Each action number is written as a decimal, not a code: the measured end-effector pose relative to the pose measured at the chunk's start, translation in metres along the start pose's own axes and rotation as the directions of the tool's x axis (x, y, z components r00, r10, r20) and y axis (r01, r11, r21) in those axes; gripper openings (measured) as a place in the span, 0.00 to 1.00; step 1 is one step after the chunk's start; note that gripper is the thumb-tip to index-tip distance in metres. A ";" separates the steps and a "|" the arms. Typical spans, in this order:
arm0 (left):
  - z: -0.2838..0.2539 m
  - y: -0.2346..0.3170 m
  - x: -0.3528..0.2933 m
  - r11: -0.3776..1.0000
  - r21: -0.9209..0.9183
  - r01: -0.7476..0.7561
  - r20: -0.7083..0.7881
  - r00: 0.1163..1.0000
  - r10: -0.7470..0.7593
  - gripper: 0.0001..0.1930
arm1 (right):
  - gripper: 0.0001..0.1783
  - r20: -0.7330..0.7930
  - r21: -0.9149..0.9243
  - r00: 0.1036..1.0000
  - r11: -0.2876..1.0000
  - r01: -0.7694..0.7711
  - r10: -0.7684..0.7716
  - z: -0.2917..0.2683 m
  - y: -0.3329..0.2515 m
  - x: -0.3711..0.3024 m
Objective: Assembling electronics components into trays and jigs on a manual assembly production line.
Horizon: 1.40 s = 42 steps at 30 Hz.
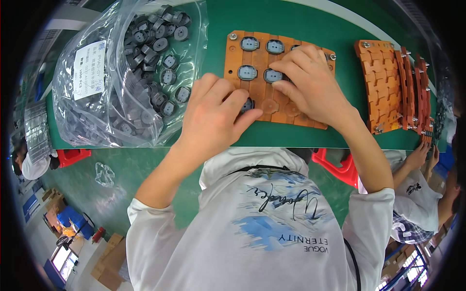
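An orange fixture plate (257, 88) with rows of shaped pockets lies on the green table in front of me. Small round grey plastic parts (249, 44) with pale inner faces sit in several of its pockets. My left hand (211, 109) is at the plate's near left corner, its thumb and forefinger closed on a grey part (248, 105) that they partly cover. With thumb and forefinger, my right hand (313, 80) pinches another grey part (273, 75) in the middle row. That hand hides much of the plate's right side.
A clear plastic bag (97, 111) with a white label, full of loose grey parts (145, 53), lies open at the left. More orange plates (381, 87) stand at the right of the table (213, 24). Beyond them, another person's hands (422, 155) are at work. Red stools (335, 167) stand below.
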<state>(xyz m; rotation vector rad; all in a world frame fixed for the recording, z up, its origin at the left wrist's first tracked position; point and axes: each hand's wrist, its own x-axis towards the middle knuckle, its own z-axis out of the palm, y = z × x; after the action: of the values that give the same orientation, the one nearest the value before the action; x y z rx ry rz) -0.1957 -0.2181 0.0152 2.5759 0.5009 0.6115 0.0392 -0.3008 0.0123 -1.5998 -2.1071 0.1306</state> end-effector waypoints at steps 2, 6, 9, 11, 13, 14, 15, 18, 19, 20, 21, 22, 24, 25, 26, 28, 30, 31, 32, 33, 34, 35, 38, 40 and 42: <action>-0.004 -0.001 -0.002 0.999 0.023 0.043 0.032 0.999 -0.044 0.19 | 0.18 0.004 0.001 1.000 1.000 0.002 -0.002 0.000 -0.001 0.001; -0.024 -0.006 0.011 0.994 -0.088 -0.064 0.101 0.992 0.073 0.17 | 0.19 0.164 -0.062 0.985 0.997 -0.041 0.051 -0.018 -0.009 0.021; -0.020 -0.014 0.013 0.983 -0.109 -0.149 0.177 0.970 0.167 0.17 | 0.17 0.230 -0.058 0.971 0.997 -0.054 0.066 -0.017 -0.011 0.025; -0.016 -0.015 0.014 0.980 -0.136 -0.146 0.192 0.966 0.171 0.18 | 0.16 0.212 -0.035 0.975 0.997 -0.065 0.071 -0.016 -0.011 0.022; -0.014 -0.014 0.015 0.988 -0.108 -0.106 0.150 0.981 0.122 0.14 | 0.15 0.085 -0.011 0.991 0.995 -0.099 0.099 -0.010 -0.014 0.013; -0.011 -0.013 0.014 0.988 -0.111 -0.106 0.147 0.982 0.122 0.14 | 0.15 0.088 -0.014 0.991 0.995 -0.099 0.099 -0.008 -0.015 0.012; -0.007 -0.012 0.011 0.992 -0.080 -0.101 0.125 0.986 0.111 0.14 | 0.15 0.074 0.007 0.990 0.992 -0.122 0.122 -0.006 -0.017 0.011; -0.005 -0.008 0.008 0.994 -0.040 -0.106 0.108 0.988 0.110 0.16 | 0.15 0.095 0.025 0.984 0.988 -0.151 0.148 -0.007 -0.016 0.012; -0.007 -0.008 0.008 0.993 -0.026 -0.114 0.110 0.987 0.116 0.16 | 0.15 0.129 0.023 0.981 0.989 -0.149 0.145 -0.008 -0.015 0.013; -0.007 -0.008 0.009 0.993 -0.027 -0.113 0.109 0.987 0.115 0.16 | 0.15 0.130 0.022 0.981 0.989 -0.149 0.145 -0.009 -0.016 0.014; -0.008 -0.009 0.011 0.989 -0.059 -0.136 0.099 0.985 0.141 0.15 | 0.15 0.125 -0.029 0.984 0.992 -0.124 0.127 -0.010 -0.017 0.013; -0.009 -0.010 0.012 0.984 -0.088 -0.158 0.088 0.982 0.165 0.14 | 0.15 0.120 -0.078 0.987 0.992 -0.097 0.106 -0.011 -0.019 0.014; -0.007 -0.012 0.011 0.981 -0.085 -0.173 0.088 0.980 0.180 0.13 | 0.14 0.135 -0.113 0.985 0.989 -0.096 0.111 -0.013 -0.022 0.017; -0.006 -0.013 0.010 0.979 -0.083 -0.188 0.091 0.976 0.196 0.12 | 0.13 0.151 -0.147 0.981 0.984 -0.097 0.119 -0.013 -0.023 0.019; -0.007 -0.012 0.010 0.979 -0.082 -0.187 0.088 0.977 0.194 0.12 | 0.13 0.152 -0.148 0.981 0.985 -0.094 0.117 -0.013 -0.025 0.021; -0.013 -0.007 0.014 0.979 0.000 -0.204 0.189 0.961 0.200 0.17 | 0.13 0.226 -0.208 0.967 0.976 -0.067 0.115 -0.016 -0.027 0.026; -0.016 -0.006 0.017 0.978 0.018 -0.206 0.203 0.959 0.198 0.16 | 0.12 0.255 -0.218 0.961 0.975 -0.049 0.105 -0.015 -0.026 0.031; -0.017 -0.006 0.018 0.974 0.033 -0.222 0.212 0.954 0.210 0.15 | 0.11 0.278 -0.241 0.955 0.970 -0.034 0.103 -0.016 -0.027 0.033; -0.017 -0.006 0.019 0.975 0.032 -0.222 0.210 0.955 0.210 0.15 | 0.11 0.279 -0.242 0.955 0.970 -0.033 0.102 -0.017 -0.029 0.035; -0.016 -0.007 0.019 0.969 0.043 -0.243 0.217 0.949 0.228 0.16 | 0.10 0.297 -0.252 0.950 0.967 -0.022 0.099 -0.018 -0.031 0.037; -0.016 -0.006 0.020 0.963 0.054 -0.266 0.223 0.943 0.248 0.16 | 0.08 0.312 -0.264 0.945 0.964 -0.012 0.097 -0.019 -0.032 0.038; -0.016 -0.005 0.022 0.963 0.053 -0.265 0.223 0.943 0.247 0.16 | 0.08 0.313 -0.264 0.945 0.964 -0.011 0.097 -0.019 -0.033 0.040; -0.015 -0.001 0.024 0.965 0.069 -0.254 0.251 0.940 0.229 0.16 | 0.06 0.301 -0.310 0.953 0.949 0.055 0.043 -0.018 -0.037 0.045; -0.009 -0.003 0.025 0.952 0.087 -0.293 0.192 0.943 0.273 0.08 | 0.05 0.318 -0.376 0.947 0.923 0.082 0.045 -0.020 -0.040 0.047; -0.014 -0.002 0.025 0.957 0.077 -0.280 0.229 0.939 0.257 0.09 | 0.05 0.343 -0.399 0.938 0.911 0.102 0.046 -0.019 -0.045 0.050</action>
<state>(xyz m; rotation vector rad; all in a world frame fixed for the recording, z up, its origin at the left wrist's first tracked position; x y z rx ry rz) -0.1822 -0.2005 0.0337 2.7967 0.1111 0.3904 -0.0017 -0.2720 0.0614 -1.8968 -2.5609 -0.0542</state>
